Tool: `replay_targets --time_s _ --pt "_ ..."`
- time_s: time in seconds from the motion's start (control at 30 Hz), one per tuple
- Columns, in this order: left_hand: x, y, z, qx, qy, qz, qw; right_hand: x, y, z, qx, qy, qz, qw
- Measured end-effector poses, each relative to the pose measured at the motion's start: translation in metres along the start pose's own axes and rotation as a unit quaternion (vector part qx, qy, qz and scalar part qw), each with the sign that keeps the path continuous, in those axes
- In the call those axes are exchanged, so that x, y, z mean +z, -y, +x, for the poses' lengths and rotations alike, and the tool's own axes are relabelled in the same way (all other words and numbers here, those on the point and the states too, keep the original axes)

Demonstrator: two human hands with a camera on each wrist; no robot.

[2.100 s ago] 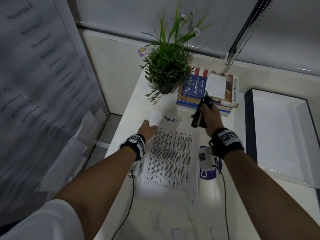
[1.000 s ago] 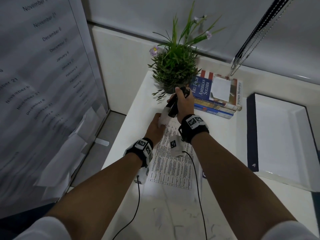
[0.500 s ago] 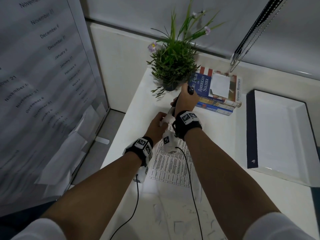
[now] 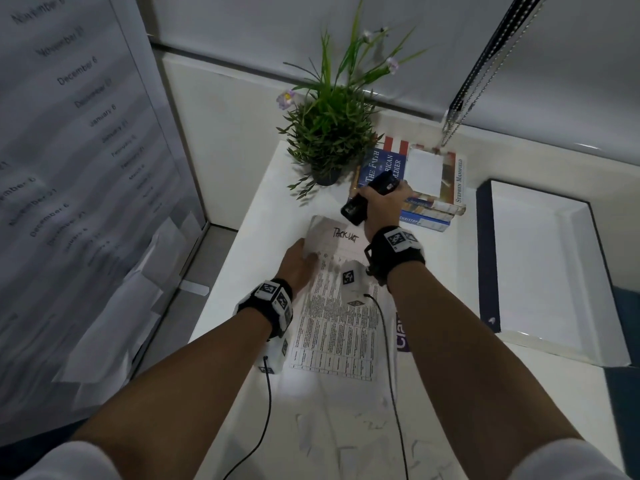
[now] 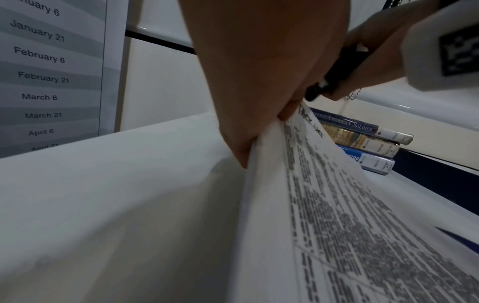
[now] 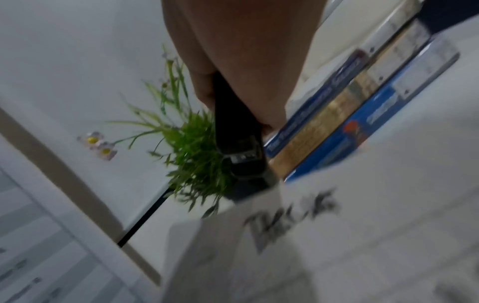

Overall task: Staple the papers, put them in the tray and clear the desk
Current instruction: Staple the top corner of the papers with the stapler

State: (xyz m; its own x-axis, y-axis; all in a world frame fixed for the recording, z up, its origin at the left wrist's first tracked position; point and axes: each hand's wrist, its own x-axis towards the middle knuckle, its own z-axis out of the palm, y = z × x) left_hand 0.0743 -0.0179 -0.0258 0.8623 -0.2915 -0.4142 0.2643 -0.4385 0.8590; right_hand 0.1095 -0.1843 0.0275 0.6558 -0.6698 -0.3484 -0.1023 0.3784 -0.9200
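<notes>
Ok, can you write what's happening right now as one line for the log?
left hand: pinches papers corner, lifted | right hand: holds stapler off papers | tray: no papers in it

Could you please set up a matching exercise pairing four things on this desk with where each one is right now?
Things:
1. stapler
2. papers
3. potted plant
4. tray

Places or states:
A. at the far corner of the desk, left of the stacked books
B. gripped in the right hand, just beyond the papers' top corner
C. on the right side of the desk, with nothing in it
D. on the desk, top left corner lifted and pinched by the left hand

Pairs: 1-B, 2-D, 3-A, 4-C
</notes>
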Motion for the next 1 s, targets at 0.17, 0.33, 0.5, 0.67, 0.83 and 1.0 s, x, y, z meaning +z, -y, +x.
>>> replay_targets --time_s 0.17,0.33,0.5,0.67,0.83,1.0 --pt "0.008 0.005 0.003 -0.028 -0.051 -0.027 0.998 -0.072 0.009 0.034 0.038 0.069 -0.375 0.924" --pt "0.018 0.013 0.015 -0.029 -0.076 -0.008 0.997 -0.144 0.001 0.048 0.059 -0.001 -0.592 0.803" --pt "0.022 0.023 0.017 -0.015 -0.076 -0.009 0.997 -0.179 -0.009 0.057 0.065 -0.027 -0.657 0.750" --pt "0.017 0.027 0.010 -0.052 -0.054 0.022 0.997 -0.191 -0.011 0.065 0.016 -0.007 -0.731 0.682" --pt "0.010 0.033 0.009 -0.080 -0.048 0.012 0.996 -0.195 -0.016 0.056 0.037 -0.076 -0.698 0.711" --pt "0.003 0.016 -0.004 -0.042 -0.009 -0.076 0.996 -0.173 -0.026 0.012 -0.167 0.055 -0.604 0.778"
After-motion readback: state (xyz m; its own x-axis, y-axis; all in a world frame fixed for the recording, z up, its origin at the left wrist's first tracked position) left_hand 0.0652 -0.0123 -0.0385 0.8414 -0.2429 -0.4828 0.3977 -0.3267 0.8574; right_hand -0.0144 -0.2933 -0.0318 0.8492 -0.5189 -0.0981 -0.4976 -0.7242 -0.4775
